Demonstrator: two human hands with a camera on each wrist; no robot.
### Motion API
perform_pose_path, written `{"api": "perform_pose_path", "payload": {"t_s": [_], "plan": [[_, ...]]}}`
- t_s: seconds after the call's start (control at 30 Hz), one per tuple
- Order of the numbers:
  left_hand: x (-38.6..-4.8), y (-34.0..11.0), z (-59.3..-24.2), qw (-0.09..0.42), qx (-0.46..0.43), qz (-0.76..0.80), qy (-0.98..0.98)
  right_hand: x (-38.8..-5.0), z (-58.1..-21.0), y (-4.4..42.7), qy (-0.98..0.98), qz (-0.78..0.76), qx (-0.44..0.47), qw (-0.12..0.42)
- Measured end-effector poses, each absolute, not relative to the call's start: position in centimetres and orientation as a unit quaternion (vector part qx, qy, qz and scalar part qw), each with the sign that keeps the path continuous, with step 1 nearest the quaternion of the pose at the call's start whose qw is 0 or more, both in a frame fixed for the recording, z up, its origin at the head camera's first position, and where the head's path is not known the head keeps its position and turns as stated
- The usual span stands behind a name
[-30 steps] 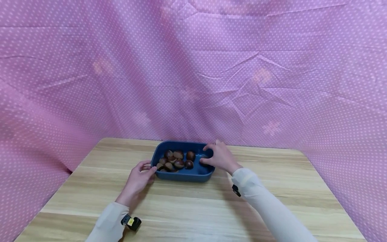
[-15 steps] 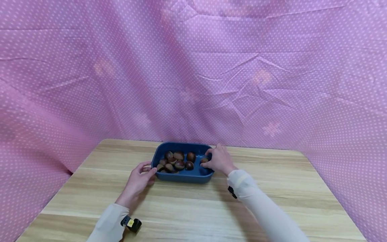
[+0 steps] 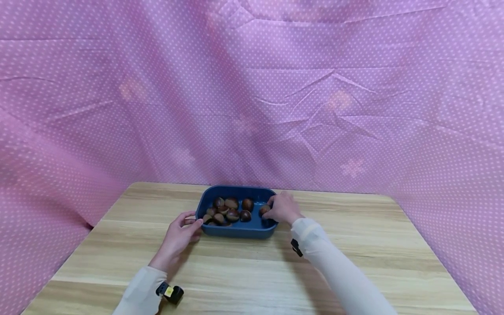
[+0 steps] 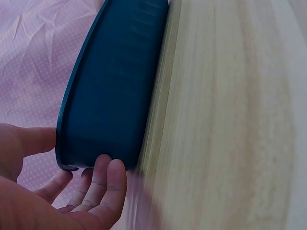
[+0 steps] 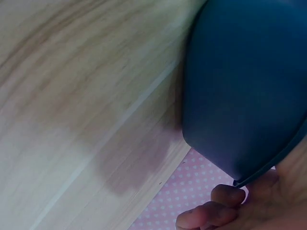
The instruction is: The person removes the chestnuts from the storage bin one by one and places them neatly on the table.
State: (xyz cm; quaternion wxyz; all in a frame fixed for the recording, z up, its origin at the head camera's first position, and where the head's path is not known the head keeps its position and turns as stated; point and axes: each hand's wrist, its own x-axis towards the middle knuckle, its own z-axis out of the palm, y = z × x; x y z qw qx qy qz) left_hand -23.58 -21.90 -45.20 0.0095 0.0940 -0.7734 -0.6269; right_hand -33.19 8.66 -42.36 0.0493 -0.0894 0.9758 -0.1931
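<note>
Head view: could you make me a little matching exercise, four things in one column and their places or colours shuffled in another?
Things:
1. box
2. chestnuts
3. cloth
4. left hand

Places or colours:
A. pink with pale dots
B. at the box's left end
C. brown, inside the box
D. blue, on the table

Pairs: 1-D, 2-C, 3-A, 4-B

Tabletop (image 3: 236, 271) free between sleeves (image 3: 334, 267); tray (image 3: 238, 233) (chestnuts (image 3: 232, 215) inside) blocks far end.

Pink dotted cloth (image 3: 252, 87) hangs behind a wooden table (image 3: 244, 280).
</note>
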Motion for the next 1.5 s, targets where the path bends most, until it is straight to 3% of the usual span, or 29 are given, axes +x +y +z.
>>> {"api": "perform_pose_path", "payload": {"t_s": [0.77, 1.5], "plan": [[-22.8, -21.7, -45.2, -0.002, 0.09, -0.625, -0.775, -32.7, -42.2, 8.8, 0.977, -0.182, -0.09, 0.063], [-22.6, -21.6, -45.5, -0.001, 0.098, -0.626, -0.773, -32.1, -39.3, 10.4, 0.938, -0.32, -0.133, -0.004]]}}
